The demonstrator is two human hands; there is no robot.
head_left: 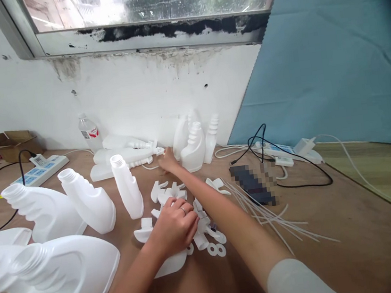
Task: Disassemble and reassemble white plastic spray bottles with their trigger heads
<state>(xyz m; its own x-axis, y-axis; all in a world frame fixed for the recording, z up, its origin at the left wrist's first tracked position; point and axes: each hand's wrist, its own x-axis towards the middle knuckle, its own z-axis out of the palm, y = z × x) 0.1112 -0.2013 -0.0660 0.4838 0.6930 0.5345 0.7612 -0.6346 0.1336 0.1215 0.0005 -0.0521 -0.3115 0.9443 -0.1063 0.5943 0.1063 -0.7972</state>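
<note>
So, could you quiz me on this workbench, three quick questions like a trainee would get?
1. True or false: the left hand rests on the pile of small white parts.
2. Which hand stretches out to the white bottles by the wall?
3. Fill in: one finger of the left hand wears a ____.

Key: 1 true. 2 the right hand. 3 ring.
</note>
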